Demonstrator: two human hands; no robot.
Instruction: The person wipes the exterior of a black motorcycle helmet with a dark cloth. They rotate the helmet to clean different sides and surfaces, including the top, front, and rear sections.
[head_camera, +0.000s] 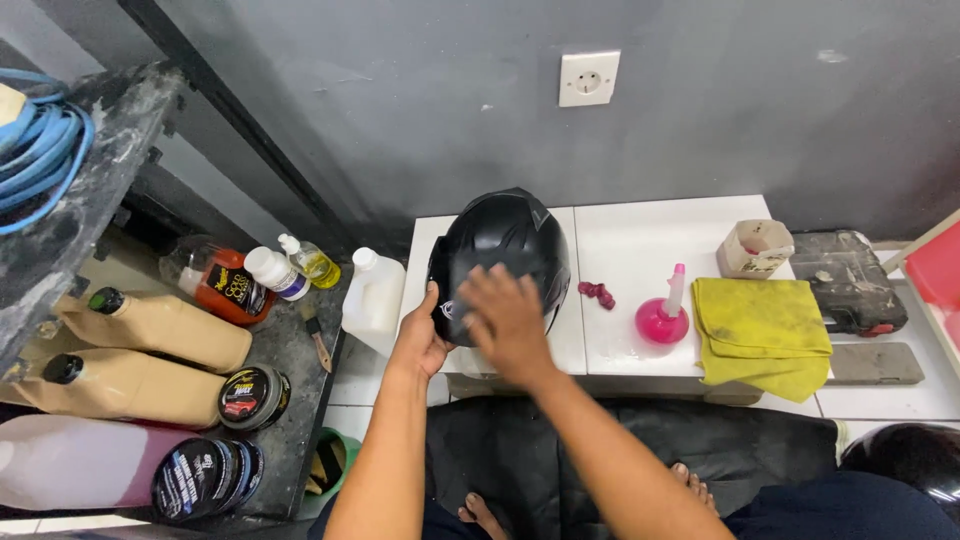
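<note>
Glossy black helmet on the white tiled ledge, both hands on it.

Right hand lies flat, fingers spread over its smooth shell; left hand cups its left edge. Right of the helmet: crumpled yellow cloth, round pink bottle.

The white surface at centre frame carries a black helmet, pink flask, yellow cloth and small beige box.
</note>
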